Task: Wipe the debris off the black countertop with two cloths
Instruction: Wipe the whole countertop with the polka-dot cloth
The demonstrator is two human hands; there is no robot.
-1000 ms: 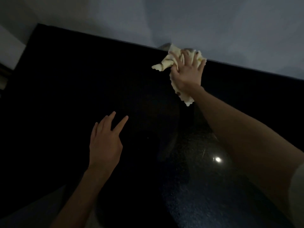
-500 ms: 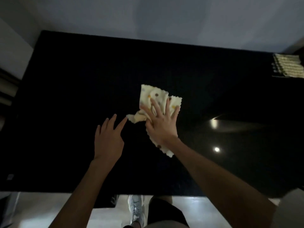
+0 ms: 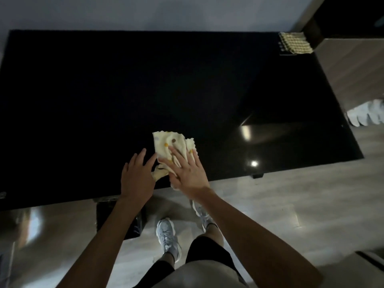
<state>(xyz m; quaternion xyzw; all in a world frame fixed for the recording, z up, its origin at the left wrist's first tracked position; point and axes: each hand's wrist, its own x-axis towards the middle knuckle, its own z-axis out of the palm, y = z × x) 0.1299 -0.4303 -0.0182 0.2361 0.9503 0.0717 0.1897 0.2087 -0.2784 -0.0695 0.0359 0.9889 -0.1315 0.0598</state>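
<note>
A pale yellow cloth (image 3: 170, 144) with small coloured dots lies on the black countertop (image 3: 104, 96), close to its front edge. My right hand (image 3: 187, 169) presses flat on the cloth with straight, spread fingers. Just left of it, my left hand (image 3: 137, 175) lies flat on the bare countertop, fingertips close to the cloth's left edge, holding nothing. A corner of the cloth pokes out between the two hands. Only one cloth is in view. No debris shows on the dark surface.
An egg tray (image 3: 295, 45) sits at the countertop's back right corner. A wall runs behind the counter and a wooden cabinet (image 3: 353, 65) stands to the right. A black bin (image 3: 118, 219) stands on the floor under the front edge, next to my feet.
My right hand has dragged the cloth from the back edge by the wall to the front edge. My left hand stayed flat, now beside the cloth.
</note>
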